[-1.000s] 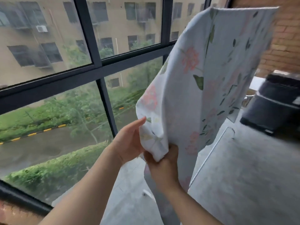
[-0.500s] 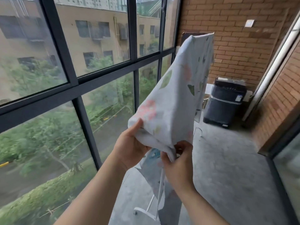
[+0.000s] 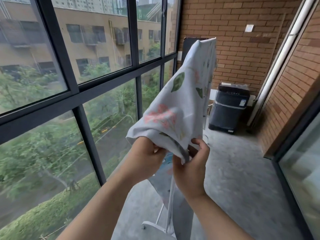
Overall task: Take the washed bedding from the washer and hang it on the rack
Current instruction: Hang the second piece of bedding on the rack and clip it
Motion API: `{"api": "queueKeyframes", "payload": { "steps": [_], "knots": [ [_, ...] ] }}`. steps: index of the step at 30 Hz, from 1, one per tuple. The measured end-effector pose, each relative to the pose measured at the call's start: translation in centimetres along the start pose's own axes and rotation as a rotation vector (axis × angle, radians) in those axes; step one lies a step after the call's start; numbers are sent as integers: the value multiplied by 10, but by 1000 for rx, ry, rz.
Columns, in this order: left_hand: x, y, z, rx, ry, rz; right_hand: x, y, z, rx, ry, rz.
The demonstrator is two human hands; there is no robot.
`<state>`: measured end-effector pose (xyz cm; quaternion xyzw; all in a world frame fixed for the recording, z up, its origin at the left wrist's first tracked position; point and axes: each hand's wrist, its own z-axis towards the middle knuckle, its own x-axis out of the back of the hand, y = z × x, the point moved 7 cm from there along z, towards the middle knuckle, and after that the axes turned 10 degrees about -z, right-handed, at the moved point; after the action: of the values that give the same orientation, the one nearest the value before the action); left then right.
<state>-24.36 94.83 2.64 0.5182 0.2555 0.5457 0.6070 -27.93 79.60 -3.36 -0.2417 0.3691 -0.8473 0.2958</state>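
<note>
The left hand [image 3: 147,154] grips the floral bedsheet [image 3: 180,104] by its lower hem at mid-frame, fingers curled; the right hand [image 3: 192,165] pinches the corner beside it. The washer [image 3: 228,108] stands at right.

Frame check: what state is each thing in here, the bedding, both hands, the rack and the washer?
Floral bedding: hanging from up high, near corner held up.
Left hand: grips the bedding's edge.
Right hand: pinches the same corner.
Rack: standing; only its white leg and foot show.
Washer: against the brick wall, lid looks down.
</note>
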Motion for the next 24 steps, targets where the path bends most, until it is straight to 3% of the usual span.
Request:
{"api": "queueKeyframes", "payload": {
  "steps": [6,10,19,24],
  "knots": [
    [23,53,-4,-243,188,134,19,-46,14,323,74,-43],
    [30,75,-9,-388,283,291,25,-71,16,437,86,-87],
    [28,133,-5,-785,311,716,41,-80,34,348,79,-109],
    [11,144,-4,-881,270,800,46,-96,44,349,119,-164]
  ]
}}
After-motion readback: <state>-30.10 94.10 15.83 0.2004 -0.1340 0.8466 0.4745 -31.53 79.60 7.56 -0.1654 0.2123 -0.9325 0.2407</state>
